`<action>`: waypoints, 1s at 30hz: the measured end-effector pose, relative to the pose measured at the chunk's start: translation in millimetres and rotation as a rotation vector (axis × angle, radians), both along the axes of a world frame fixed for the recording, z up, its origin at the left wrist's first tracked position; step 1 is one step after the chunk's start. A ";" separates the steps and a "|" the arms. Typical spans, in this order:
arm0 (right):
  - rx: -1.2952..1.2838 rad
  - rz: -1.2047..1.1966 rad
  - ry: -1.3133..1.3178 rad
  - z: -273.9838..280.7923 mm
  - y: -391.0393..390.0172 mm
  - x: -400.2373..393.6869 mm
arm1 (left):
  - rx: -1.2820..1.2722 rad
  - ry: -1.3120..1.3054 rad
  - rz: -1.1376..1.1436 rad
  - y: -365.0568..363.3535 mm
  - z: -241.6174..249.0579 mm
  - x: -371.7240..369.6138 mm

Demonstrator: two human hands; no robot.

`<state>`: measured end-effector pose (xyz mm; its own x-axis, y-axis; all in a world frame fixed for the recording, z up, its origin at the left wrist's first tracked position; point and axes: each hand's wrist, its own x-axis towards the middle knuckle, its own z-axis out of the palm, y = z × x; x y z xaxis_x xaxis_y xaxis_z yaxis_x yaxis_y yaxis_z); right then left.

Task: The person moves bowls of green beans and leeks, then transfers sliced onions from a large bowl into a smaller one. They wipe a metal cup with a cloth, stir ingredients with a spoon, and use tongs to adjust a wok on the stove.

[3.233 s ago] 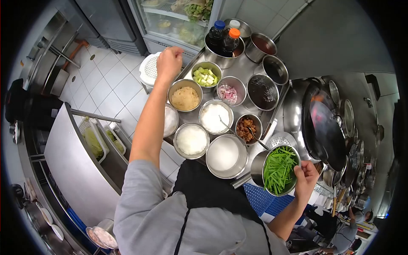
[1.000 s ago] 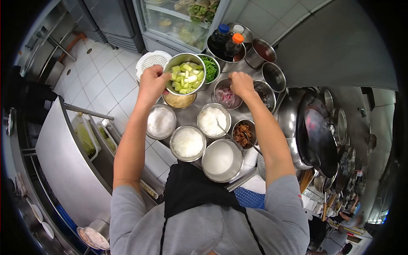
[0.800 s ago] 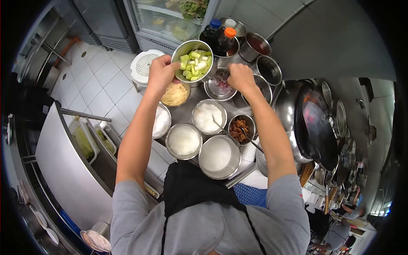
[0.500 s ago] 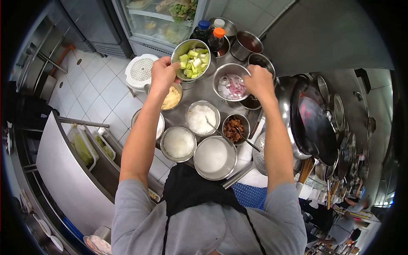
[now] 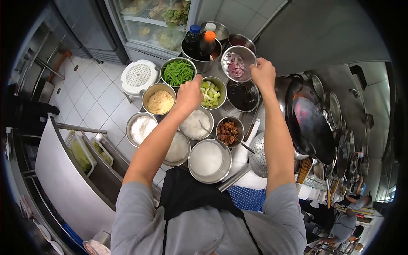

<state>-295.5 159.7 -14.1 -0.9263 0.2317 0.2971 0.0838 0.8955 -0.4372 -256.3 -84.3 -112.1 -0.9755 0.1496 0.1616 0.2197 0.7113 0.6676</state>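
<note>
My left hand [image 5: 190,94] is closed at the left rim of a metal bowl of chopped pale-green vegetable pieces [image 5: 210,94]; its fingertips are partly hidden. My right hand [image 5: 263,73] pinches the right rim of a metal bowl of sliced red onion [image 5: 236,66], held raised and tilted. Beside my left hand stand a bowl of cut green stalks [image 5: 178,72] and a bowl of yellowish minced food [image 5: 160,102]. Below my right hand is a pot of dark sauce [image 5: 242,95]. A small pot of brown chunks [image 5: 228,130] has a spoon [image 5: 245,148] in it.
Nearer me stand several containers of white powder or grains [image 5: 206,159]. Bottles [image 5: 207,42] stand in a pot at the back. A wok [image 5: 312,123] and a perforated ladle [image 5: 258,155] are to the right. A white stool [image 5: 139,78] stands left, and people [image 5: 344,225] are far right.
The bowl of pale-green pieces has moved down and right, uncovering the bowl of green stalks. My left hand went with it. My right hand has raised the onion bowl slightly farther back.
</note>
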 end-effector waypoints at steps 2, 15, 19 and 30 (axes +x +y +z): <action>-0.024 0.055 -0.014 -14.1 -8.4 -10.6 | -0.042 -0.045 -0.014 -0.3 2.1 -0.8; -0.312 -0.077 0.087 24.6 -7.4 4.1 | 0.009 -0.087 0.146 29.2 -4.5 -35.0; -0.338 -0.141 -0.003 43.1 3.7 33.1 | 0.032 -0.124 0.128 53.1 -2.2 -45.7; -0.304 -0.146 -0.093 28.3 28.9 72.6 | 0.210 -0.092 0.104 68.9 -30.6 -75.1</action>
<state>-222.8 188.6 14.2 -0.8968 0.4286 0.1095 0.2535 0.7008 -0.6668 -331.3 -15.5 -142.7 -0.9959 0.0201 0.0879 0.0836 0.5707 0.8169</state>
